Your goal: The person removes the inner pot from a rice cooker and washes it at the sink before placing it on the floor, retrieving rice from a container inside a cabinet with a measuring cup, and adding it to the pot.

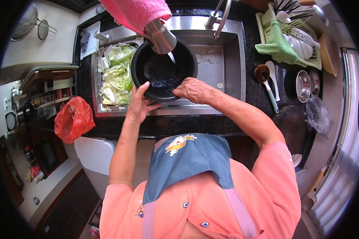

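Observation:
A round black pot (146, 64) sits over the sink, with a little rippling water in its bottom. My left hand (139, 103) grips its near left rim, thumb on top and fingers underneath. At the near right, my right hand (194, 90) reaches over the rim with bunched fingers against the inner wall. A small speckled patch shows by those fingertips; whether it is a scrubber or wet glints I cannot tell. Water runs into the pot from a metal faucet head (161, 37), which has a pink towel (140, 13) draped behind it.
Cut cabbage leaves (116, 74) fill a tray left of the pot. The steel sink (211, 64) holds leaf scraps. A second curved tap (223, 19) stands behind. Rightward are a dish rack (312, 64), a brown-bristled brush (262, 74) and metal bowls (303, 86); leftward, a red plastic bag (83, 119).

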Demonstrator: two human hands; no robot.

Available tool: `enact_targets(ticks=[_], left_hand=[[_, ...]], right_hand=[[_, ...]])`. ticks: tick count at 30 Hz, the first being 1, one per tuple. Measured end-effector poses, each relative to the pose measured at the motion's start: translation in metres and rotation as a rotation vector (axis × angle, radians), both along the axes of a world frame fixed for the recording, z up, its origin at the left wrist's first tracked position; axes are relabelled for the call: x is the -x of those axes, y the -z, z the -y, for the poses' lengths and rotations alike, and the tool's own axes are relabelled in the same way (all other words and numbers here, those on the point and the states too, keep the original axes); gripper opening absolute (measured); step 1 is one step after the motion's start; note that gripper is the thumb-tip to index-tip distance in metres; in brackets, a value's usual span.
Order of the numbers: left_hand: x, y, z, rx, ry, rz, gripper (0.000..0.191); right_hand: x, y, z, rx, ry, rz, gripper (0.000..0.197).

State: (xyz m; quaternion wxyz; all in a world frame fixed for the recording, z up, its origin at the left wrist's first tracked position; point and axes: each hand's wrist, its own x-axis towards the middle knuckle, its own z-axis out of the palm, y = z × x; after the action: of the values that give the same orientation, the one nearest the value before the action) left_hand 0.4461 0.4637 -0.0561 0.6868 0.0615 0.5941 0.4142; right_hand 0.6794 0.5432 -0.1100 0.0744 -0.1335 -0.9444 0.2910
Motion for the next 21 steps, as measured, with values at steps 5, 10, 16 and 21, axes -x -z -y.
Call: enact_targets(ticks=[5, 10, 16, 21], left_hand=[[0.038, 0.031, -0.026, 0.032, 0.221, 0.085, 0.021], [0.007, 0.06, -0.018, -0.014, -0.013, -0.008, 0.013], [-0.026, 0.052, -0.011, -0.055, -0.124, -0.032, 0.007], [-0.033, 0.057, -0.016, -0.087, -0.141, -0.087, 0.061]], right_hand=[[0.01, 0.016, -0.018, -0.108, -0.083, 0.063, 0.011], [0.053, 0.021, -0.014, 0.517, 0.033, 0.148, 0.038], [0.078, 0.077, -0.035, 0.258, 0.619, 0.224, 0.025], [0.083, 0.115, -0.055, 0.152, 0.958, 0.034, 0.022]])
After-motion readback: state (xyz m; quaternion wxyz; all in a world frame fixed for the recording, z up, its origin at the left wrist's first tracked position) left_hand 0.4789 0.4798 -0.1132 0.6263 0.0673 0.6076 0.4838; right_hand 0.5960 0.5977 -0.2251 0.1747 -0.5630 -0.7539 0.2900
